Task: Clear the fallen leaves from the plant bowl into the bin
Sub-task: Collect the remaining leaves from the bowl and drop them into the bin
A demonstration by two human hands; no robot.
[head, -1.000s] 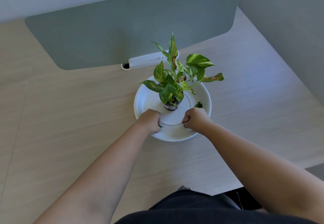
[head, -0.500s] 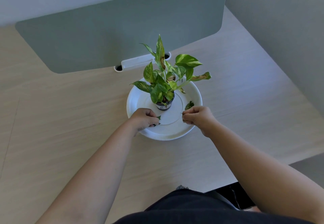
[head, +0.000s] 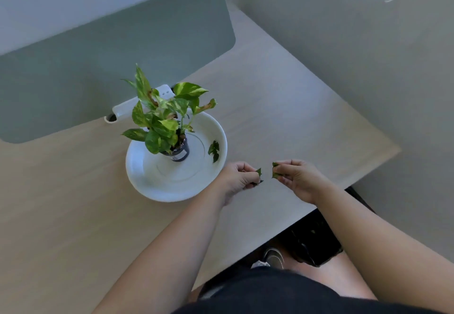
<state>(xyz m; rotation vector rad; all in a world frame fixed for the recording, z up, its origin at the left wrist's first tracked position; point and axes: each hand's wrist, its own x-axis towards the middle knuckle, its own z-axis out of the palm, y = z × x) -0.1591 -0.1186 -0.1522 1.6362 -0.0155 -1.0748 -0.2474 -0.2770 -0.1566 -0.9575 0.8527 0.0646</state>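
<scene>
A white plant bowl (head: 157, 183) stands on the wooden desk with a small potted green plant (head: 164, 119) in its middle. One fallen green leaf (head: 214, 150) lies inside the bowl near its right rim. My left hand (head: 239, 178) is just right of the bowl, above the desk, pinching a small green leaf (head: 258, 172). My right hand (head: 298, 179) is further right and pinches another leaf (head: 274, 171). A black bin (head: 312, 242) sits on the floor under the desk's near edge, below my right arm, with a leaf scrap inside.
A grey-green divider panel (head: 110, 55) stands behind the bowl, with a white cable outlet (head: 137, 104) at its foot. The desk (head: 282, 107) ends in a corner at the right. A wall (head: 368, 67) runs along the right. A shoe (head: 274, 257) shows beneath the desk.
Both hands have lifted out of the bowl and moved right, each holding a leaf. The view has swung right, revealing the desk corner and the bin below.
</scene>
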